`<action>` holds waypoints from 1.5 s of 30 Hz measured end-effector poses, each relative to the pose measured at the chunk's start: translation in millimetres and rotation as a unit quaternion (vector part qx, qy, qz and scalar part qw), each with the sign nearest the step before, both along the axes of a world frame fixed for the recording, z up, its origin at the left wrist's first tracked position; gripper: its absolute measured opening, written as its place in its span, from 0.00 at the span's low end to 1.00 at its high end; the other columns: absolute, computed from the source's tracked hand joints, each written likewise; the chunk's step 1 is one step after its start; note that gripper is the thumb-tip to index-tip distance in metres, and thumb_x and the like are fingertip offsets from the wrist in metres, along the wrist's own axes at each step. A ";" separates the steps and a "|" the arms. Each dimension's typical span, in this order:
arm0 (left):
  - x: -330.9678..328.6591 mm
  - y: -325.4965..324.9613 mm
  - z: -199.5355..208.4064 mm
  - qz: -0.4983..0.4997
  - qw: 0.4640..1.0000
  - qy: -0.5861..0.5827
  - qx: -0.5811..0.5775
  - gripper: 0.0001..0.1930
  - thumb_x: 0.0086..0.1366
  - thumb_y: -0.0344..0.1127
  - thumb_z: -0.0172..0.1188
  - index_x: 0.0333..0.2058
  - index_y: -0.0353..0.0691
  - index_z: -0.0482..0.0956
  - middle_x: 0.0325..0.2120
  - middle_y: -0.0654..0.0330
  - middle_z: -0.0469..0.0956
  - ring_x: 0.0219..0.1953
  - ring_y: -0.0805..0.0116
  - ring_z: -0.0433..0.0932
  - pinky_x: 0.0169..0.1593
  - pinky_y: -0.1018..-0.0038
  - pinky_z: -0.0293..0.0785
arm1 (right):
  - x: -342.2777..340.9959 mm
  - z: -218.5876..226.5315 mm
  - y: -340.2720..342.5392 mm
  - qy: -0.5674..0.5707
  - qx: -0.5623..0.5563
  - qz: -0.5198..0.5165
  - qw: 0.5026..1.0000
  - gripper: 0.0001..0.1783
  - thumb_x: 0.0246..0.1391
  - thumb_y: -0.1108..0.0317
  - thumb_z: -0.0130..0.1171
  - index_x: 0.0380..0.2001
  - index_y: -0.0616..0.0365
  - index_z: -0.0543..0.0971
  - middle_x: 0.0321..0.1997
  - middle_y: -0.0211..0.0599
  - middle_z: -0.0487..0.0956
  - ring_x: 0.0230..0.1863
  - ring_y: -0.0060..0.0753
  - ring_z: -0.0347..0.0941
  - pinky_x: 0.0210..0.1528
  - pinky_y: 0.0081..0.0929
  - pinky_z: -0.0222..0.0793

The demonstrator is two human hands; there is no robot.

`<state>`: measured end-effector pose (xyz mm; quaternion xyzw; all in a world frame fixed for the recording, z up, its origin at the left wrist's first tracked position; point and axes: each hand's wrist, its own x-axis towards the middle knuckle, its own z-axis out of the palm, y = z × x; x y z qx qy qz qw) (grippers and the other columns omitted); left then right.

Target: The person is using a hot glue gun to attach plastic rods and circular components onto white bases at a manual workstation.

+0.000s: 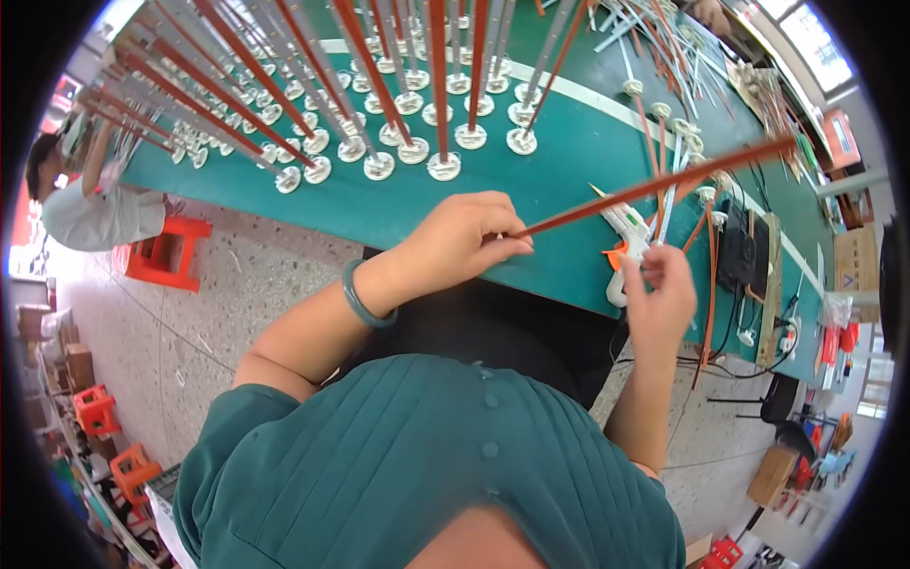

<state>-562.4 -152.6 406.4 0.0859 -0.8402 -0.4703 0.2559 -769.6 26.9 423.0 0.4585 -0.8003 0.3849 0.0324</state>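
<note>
Pinching one end of a brown strip (656, 190) in left hand (464, 237), above near edge of green tabletop (379, 213). Curling right hand (661, 296) loosely beside glue gun (623, 222); cannot tell if holding anything. Crowded far left with white bases (444, 169); bare along the near-left edge, beside a red stool (172, 254).

Brightly and fairly evenly lit over the green counter (379, 211), with only faint, soft shadows. Blown out to white at the upper-right window (817, 47), and glaring too near the far left rim. Slightly smeared around the right hand (661, 299) and at the outer end of the brown strip (664, 186). Fairly sharp on the left hand (460, 237) and the nearest round white bases (444, 169). Bent strongly toward the edges, fading through a bluish fringe to black corners.
</note>
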 end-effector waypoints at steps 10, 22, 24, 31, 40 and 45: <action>-21.8 -8.0 -6.0 0.119 0.993 -0.019 0.023 0.04 0.60 0.26 0.63 0.34 0.34 0.79 0.26 0.56 0.74 0.27 0.65 0.76 0.32 0.71 0.71 | -10.3 -28.3 -6.5 0.078 0.163 -0.123 0.976 0.31 0.40 0.47 0.76 0.31 0.55 0.67 0.27 0.35 0.72 0.27 0.40 0.71 0.31 0.37 0.68; -22.4 -23.3 6.6 0.114 0.990 0.034 -0.077 0.05 0.60 0.31 0.65 0.31 0.36 0.80 0.25 0.56 0.76 0.28 0.59 0.77 0.33 0.67 0.74 | -23.1 -60.3 20.4 -0.291 -0.162 -0.024 0.942 0.26 0.42 0.68 0.75 0.39 0.61 0.70 0.36 0.33 0.75 0.30 0.24 0.73 0.33 0.21 0.69; -20.4 -23.3 4.2 0.107 0.987 0.027 -0.115 0.05 0.60 0.31 0.65 0.30 0.36 0.81 0.25 0.56 0.76 0.29 0.58 0.77 0.33 0.67 0.74 | -13.0 -36.4 21.2 -0.474 -0.134 0.012 0.870 0.27 0.43 0.73 0.71 0.47 0.65 0.71 0.38 0.35 0.75 0.30 0.25 0.72 0.33 0.22 0.69; -23.8 -25.3 1.6 0.096 0.984 0.019 -0.149 0.06 0.59 0.33 0.66 0.29 0.37 0.81 0.24 0.56 0.75 0.30 0.56 0.77 0.33 0.65 0.74 | -3.3 -40.4 24.5 -0.508 -0.018 0.143 0.849 0.24 0.53 0.75 0.60 0.54 0.69 0.71 0.43 0.39 0.79 0.33 0.23 0.74 0.35 0.23 0.71; -23.0 -25.9 3.3 0.096 0.982 -0.012 -0.165 0.05 0.58 0.29 0.67 0.33 0.37 0.83 0.28 0.58 0.80 0.30 0.59 0.81 0.32 0.70 0.76 | 12.6 -44.6 3.7 -0.427 0.046 0.220 0.876 0.15 0.59 0.73 0.56 0.49 0.67 0.75 0.41 0.38 0.81 0.30 0.17 0.70 0.32 0.17 0.66; -23.7 -26.1 4.3 0.094 0.981 -0.015 -0.168 0.05 0.58 0.30 0.67 0.33 0.36 0.83 0.28 0.58 0.80 0.30 0.60 0.81 0.33 0.70 0.76 | 14.3 -47.2 -1.3 -0.413 0.038 0.208 0.886 0.12 0.61 0.71 0.56 0.46 0.67 0.76 0.38 0.37 0.81 0.28 0.16 0.69 0.30 0.17 0.65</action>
